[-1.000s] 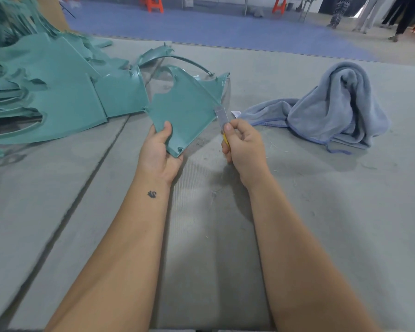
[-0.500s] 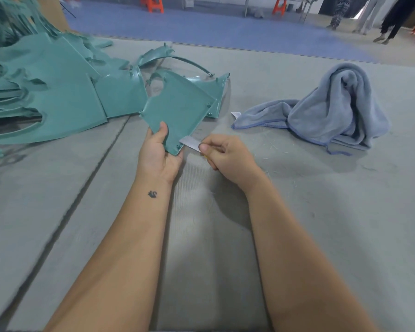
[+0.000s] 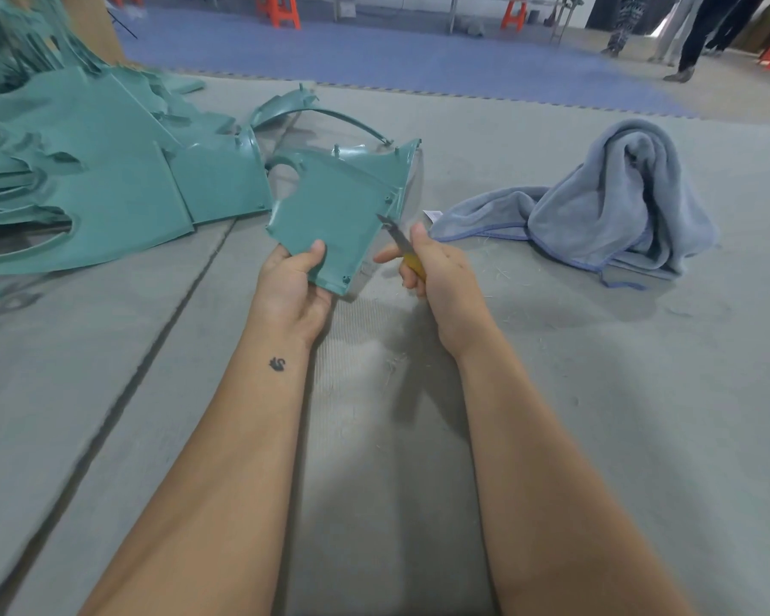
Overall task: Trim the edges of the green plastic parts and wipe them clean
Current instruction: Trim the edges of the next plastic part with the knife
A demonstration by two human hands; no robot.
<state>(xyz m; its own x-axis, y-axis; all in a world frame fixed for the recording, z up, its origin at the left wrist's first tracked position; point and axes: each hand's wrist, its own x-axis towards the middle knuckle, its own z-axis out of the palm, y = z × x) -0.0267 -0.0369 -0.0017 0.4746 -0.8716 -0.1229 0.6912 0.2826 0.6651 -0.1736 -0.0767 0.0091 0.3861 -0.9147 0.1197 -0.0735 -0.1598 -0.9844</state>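
Two hands work over a grey mat (image 3: 552,393): the left hand (image 3: 291,290) grips one green plastic part (image 3: 330,215) by its lower corner, the right hand (image 3: 436,273) clasps one yellow-handled knife (image 3: 403,249), blade tip at the part's right edge. One heap of green parts (image 3: 85,180) lies left, one grey towel (image 3: 605,206) right.

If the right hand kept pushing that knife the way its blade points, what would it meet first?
Most likely the right edge of the green plastic part that the left hand holds. The right hand aims the knife up-left, its tip apparently already there.
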